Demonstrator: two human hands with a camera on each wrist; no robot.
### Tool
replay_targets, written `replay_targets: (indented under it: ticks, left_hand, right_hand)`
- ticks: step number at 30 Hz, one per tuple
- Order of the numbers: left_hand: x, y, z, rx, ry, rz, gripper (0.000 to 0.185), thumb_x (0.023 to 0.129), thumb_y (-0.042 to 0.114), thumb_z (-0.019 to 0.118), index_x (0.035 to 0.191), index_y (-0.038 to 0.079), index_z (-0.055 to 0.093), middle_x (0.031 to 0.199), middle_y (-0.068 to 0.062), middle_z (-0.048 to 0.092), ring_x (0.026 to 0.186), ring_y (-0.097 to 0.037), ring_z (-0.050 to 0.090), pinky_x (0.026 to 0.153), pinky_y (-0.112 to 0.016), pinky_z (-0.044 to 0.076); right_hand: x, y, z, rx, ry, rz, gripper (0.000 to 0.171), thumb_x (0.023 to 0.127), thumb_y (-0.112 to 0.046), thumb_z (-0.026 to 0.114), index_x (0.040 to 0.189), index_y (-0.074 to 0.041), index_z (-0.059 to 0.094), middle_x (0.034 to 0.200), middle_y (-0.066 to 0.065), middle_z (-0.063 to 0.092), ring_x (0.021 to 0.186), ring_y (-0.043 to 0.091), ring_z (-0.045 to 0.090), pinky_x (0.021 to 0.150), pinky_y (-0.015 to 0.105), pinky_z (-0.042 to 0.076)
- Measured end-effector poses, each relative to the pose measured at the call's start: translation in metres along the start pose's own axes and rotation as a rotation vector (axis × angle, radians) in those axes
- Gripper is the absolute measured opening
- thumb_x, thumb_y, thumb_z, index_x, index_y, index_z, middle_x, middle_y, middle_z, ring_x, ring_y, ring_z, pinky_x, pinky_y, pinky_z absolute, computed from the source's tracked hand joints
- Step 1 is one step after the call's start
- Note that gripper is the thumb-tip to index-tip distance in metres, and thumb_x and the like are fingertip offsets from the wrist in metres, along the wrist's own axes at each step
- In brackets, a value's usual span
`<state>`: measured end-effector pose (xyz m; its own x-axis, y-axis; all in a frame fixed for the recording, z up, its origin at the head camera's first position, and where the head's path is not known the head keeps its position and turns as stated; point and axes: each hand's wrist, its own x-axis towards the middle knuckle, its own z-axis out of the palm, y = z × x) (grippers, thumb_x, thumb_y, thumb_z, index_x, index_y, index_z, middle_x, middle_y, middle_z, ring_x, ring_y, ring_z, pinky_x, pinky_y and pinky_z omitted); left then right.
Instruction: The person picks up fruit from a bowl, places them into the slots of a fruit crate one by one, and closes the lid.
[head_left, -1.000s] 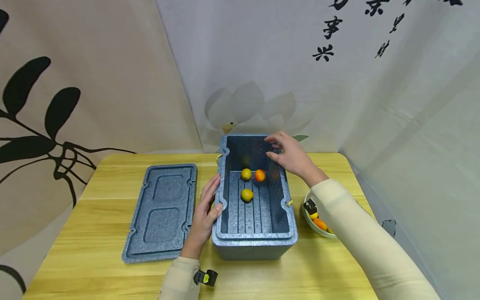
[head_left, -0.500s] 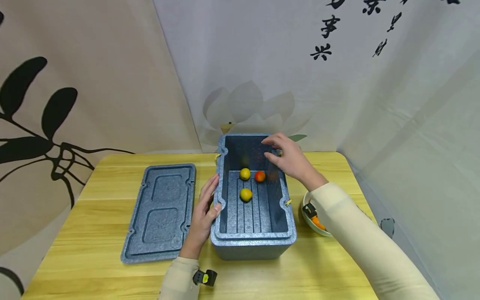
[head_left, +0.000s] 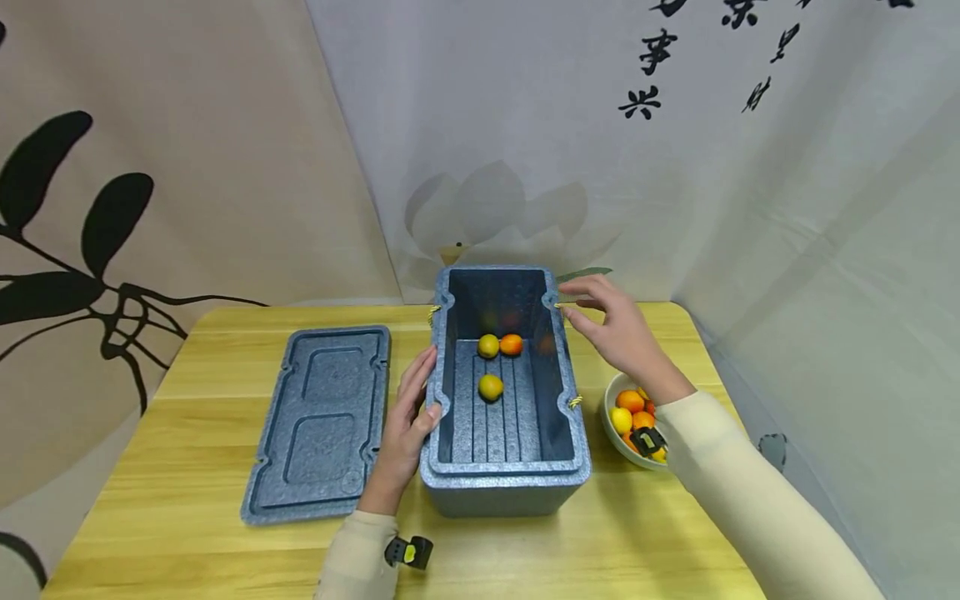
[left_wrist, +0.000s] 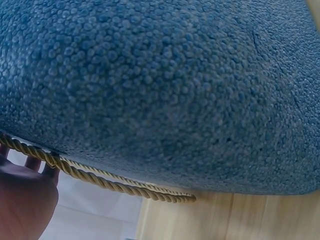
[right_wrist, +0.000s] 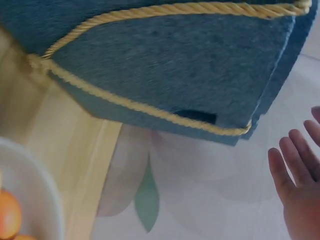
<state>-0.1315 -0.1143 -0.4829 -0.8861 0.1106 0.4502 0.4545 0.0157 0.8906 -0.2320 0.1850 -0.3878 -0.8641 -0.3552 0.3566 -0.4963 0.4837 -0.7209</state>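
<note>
A deep blue-grey foam box (head_left: 507,479) with rope handles stands lidless on the table. Two yellow fruits (head_left: 491,387) and an orange fruit (head_left: 512,344) lie on its ribbed floor; the orange one is beside the farther yellow one. Along the box's left side rests my left hand (head_left: 407,421), fingers nearly straight against the outer wall and thumb at the rim notch. In the left wrist view its fingers are partly hidden by the rope handle (left_wrist: 105,182). My right hand (head_left: 615,329) hovers just outside the far right rim, empty, with fingers loosely bent and spread.
The matching foam lid (head_left: 322,425) lies flat left of the box. To its right, partly under my right forearm, stands a white bowl (head_left: 609,429) of orange and yellow fruits. A printed cloth (head_left: 480,125) hangs behind the wooden table (head_left: 187,467).
My right hand has moved from over the box's right rim to outside it, uncovering more of the bowl. The orange fruit has rolled left to the yellow one. My left hand stays put.
</note>
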Motion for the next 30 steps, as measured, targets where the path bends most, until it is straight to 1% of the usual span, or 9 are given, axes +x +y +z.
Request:
replay_targets:
  ticks: [5, 10, 13, 16, 20, 22, 25, 30]
  left_hand:
    - [0.0, 0.001, -0.002, 0.004, 0.006, 0.001, 0.061, 0.094, 0.014, 0.046, 0.153, 0.01, 0.035, 0.159, -0.007, 0.025, 0.143, -0.027, 0.021, 0.106, -0.068, 0.015]
    - [0.0, 0.001, -0.002, -0.006, -0.002, 0.002, 0.061, 0.094, 0.014, 0.047, 0.153, 0.009, 0.035, 0.159, -0.007, 0.025, 0.144, -0.027, 0.02, 0.107, -0.065, 0.015]
    - [0.001, 0.0, -0.001, -0.008, -0.006, 0.003, 0.061, 0.094, 0.014, 0.047, 0.154, 0.009, 0.034, 0.159, -0.007, 0.025, 0.144, -0.026, 0.02, 0.108, -0.063, 0.015]
    - [0.001, -0.001, 0.0, 0.001, -0.007, 0.0, 0.062, 0.093, 0.012, 0.046, 0.154, 0.01, 0.034, 0.159, -0.007, 0.025, 0.144, -0.026, 0.02, 0.109, -0.061, 0.016]
    - [0.001, 0.0, 0.0, 0.006, -0.012, 0.004, 0.062, 0.093, 0.011, 0.045, 0.154, 0.01, 0.034, 0.159, -0.007, 0.024, 0.144, -0.026, 0.02, 0.109, -0.061, 0.015]
    - [0.001, 0.0, 0.0, 0.003, -0.013, 0.009, 0.062, 0.093, 0.011, 0.045, 0.154, 0.01, 0.033, 0.159, -0.008, 0.024, 0.144, -0.027, 0.019, 0.109, -0.061, 0.015]
    - [0.001, 0.0, -0.001, -0.001, -0.015, 0.016, 0.062, 0.094, 0.011, 0.045, 0.154, 0.009, 0.033, 0.159, -0.008, 0.023, 0.145, -0.027, 0.019, 0.109, -0.062, 0.014]
    - [0.001, -0.001, -0.001, -0.002, -0.018, 0.003, 0.062, 0.094, 0.011, 0.045, 0.154, 0.01, 0.033, 0.159, -0.007, 0.024, 0.145, -0.027, 0.019, 0.11, -0.059, 0.015]
  right_hand:
    - [-0.015, 0.013, -0.004, 0.006, 0.039, 0.025, 0.03, 0.096, -0.011, 0.061, 0.125, -0.004, 0.064, 0.124, 0.008, 0.06, 0.118, 0.028, 0.053, 0.099, 0.05, 0.041]
    - [-0.034, 0.024, -0.011, 0.01, 0.074, 0.101, 0.03, 0.097, -0.011, 0.061, 0.125, -0.004, 0.064, 0.123, 0.009, 0.06, 0.114, 0.029, 0.056, 0.098, 0.05, 0.043]
    - [-0.048, 0.029, -0.016, 0.032, 0.082, 0.169, 0.03, 0.098, -0.014, 0.059, 0.126, -0.004, 0.063, 0.123, 0.009, 0.06, 0.113, 0.026, 0.057, 0.099, 0.048, 0.043]
    - [-0.065, 0.037, -0.02, 0.065, 0.084, 0.236, 0.03, 0.099, -0.017, 0.058, 0.125, -0.003, 0.063, 0.124, 0.009, 0.061, 0.112, 0.024, 0.058, 0.097, 0.032, 0.045]
    - [-0.086, 0.051, -0.021, 0.094, 0.085, 0.319, 0.031, 0.099, -0.02, 0.058, 0.124, -0.003, 0.063, 0.124, 0.011, 0.062, 0.111, 0.024, 0.059, 0.087, 0.014, 0.044]
    - [-0.093, 0.056, -0.021, 0.1, 0.081, 0.348, 0.032, 0.099, -0.022, 0.058, 0.125, -0.003, 0.063, 0.124, 0.012, 0.062, 0.11, 0.024, 0.06, 0.086, 0.014, 0.044]
    - [-0.102, 0.062, -0.02, 0.105, 0.078, 0.369, 0.035, 0.099, -0.026, 0.058, 0.126, -0.004, 0.063, 0.125, 0.013, 0.062, 0.11, 0.025, 0.059, 0.085, 0.014, 0.044]
    - [-0.114, 0.069, -0.017, 0.105, 0.075, 0.384, 0.035, 0.099, -0.024, 0.058, 0.127, -0.003, 0.062, 0.126, 0.014, 0.062, 0.111, 0.027, 0.059, 0.084, 0.013, 0.045]
